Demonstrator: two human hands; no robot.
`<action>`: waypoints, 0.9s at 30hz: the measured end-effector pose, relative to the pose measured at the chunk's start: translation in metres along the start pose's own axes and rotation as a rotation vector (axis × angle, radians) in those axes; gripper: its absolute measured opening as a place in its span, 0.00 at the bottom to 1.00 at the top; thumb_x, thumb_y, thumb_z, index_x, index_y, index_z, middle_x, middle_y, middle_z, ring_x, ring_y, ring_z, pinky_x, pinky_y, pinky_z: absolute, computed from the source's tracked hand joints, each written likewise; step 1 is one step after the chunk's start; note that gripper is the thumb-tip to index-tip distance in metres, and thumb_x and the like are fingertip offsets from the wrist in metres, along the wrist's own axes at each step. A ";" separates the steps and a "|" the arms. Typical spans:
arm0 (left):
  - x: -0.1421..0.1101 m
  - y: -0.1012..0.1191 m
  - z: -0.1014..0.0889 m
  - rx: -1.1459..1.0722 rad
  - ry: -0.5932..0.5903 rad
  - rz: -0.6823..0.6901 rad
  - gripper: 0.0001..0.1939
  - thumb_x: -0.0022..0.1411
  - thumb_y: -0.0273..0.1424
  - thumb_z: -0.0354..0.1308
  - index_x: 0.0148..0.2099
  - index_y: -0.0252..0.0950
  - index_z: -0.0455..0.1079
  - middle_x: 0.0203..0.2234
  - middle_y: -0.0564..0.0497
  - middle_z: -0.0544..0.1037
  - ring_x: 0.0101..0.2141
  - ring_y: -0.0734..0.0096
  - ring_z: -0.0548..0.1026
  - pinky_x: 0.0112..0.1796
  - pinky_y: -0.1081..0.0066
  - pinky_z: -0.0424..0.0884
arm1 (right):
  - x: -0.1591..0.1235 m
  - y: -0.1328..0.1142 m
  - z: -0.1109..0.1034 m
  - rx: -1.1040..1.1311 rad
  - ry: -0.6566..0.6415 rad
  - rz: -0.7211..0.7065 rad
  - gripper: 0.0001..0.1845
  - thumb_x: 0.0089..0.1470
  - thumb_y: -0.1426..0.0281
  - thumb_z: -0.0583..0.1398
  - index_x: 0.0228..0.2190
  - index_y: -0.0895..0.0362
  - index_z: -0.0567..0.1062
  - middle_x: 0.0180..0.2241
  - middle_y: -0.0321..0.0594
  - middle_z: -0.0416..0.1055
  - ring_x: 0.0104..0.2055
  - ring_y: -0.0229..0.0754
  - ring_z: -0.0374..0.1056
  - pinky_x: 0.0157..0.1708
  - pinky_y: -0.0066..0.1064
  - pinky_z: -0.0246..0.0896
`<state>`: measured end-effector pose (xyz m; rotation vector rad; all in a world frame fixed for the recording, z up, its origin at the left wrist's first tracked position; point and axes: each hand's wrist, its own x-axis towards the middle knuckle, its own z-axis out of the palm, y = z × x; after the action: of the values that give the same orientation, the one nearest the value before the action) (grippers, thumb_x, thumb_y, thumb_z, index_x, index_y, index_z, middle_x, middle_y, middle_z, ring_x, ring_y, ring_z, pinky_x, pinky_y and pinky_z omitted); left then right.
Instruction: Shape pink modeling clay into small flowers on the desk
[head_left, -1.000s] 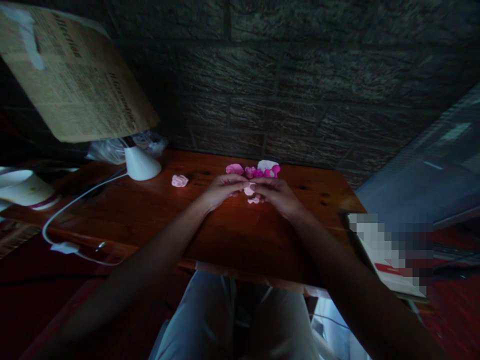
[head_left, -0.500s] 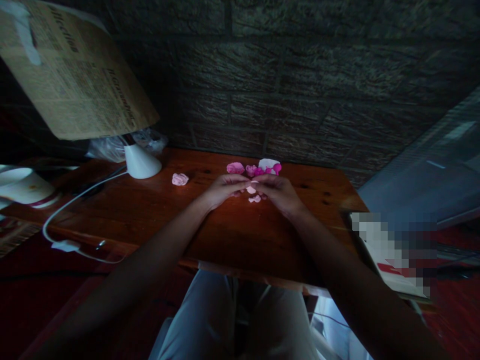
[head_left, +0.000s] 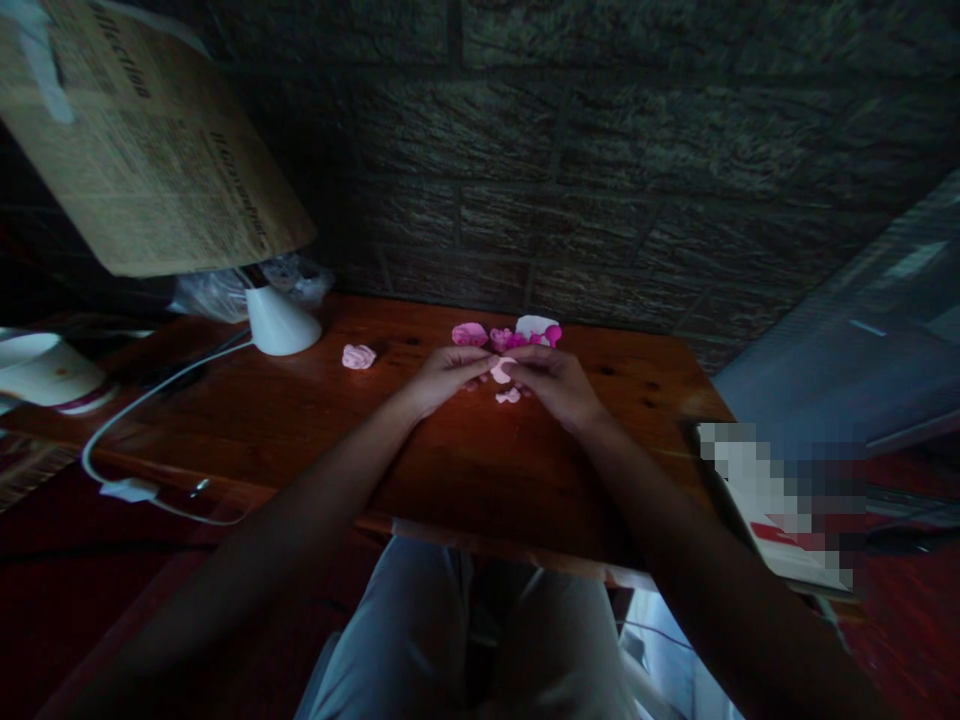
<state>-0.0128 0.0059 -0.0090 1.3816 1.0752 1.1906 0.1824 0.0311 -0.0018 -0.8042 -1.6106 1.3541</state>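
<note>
Between my two hands is a flattened piece of pale pink modelling clay (head_left: 502,370). My left hand (head_left: 450,378) pinches its left edge, and my right hand (head_left: 553,380) grips it from the right with thumb and fingers. Just below them on the wooden table (head_left: 480,470) lies a small pale pink clay scrap (head_left: 508,396). Beyond my fingers sit a bright pink clay lump (head_left: 469,334), several magenta clay bits (head_left: 504,340) and a white clay piece (head_left: 537,327). Off to the left rests a larger pale pink clay lump (head_left: 358,356).
A lamp with a white base (head_left: 281,325) and newspaper-covered shade (head_left: 165,150) stands at the left, its white cord (head_left: 124,425) hanging over the edge. A white cup (head_left: 49,370) is at far left. A flat, partly blurred object (head_left: 772,510) lies at right. A brick wall (head_left: 600,180) rises behind.
The pale pink clay between my fingers has turned slightly, with more of its flat face showing. Both hands stay nearly in place, and the whole view has shifted a little.
</note>
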 end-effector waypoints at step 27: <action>0.001 0.000 0.001 0.104 -0.044 0.052 0.20 0.62 0.48 0.66 0.35 0.34 0.75 0.27 0.51 0.76 0.25 0.77 0.69 0.27 0.74 0.63 | -0.001 -0.001 0.001 -0.016 0.078 0.071 0.21 0.44 0.55 0.71 0.37 0.57 0.84 0.24 0.34 0.76 0.23 0.34 0.65 0.27 0.30 0.64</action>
<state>-0.0116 0.0067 -0.0089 1.5166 1.0892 1.1500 0.1817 0.0300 -0.0014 -0.9203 -1.5466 1.3446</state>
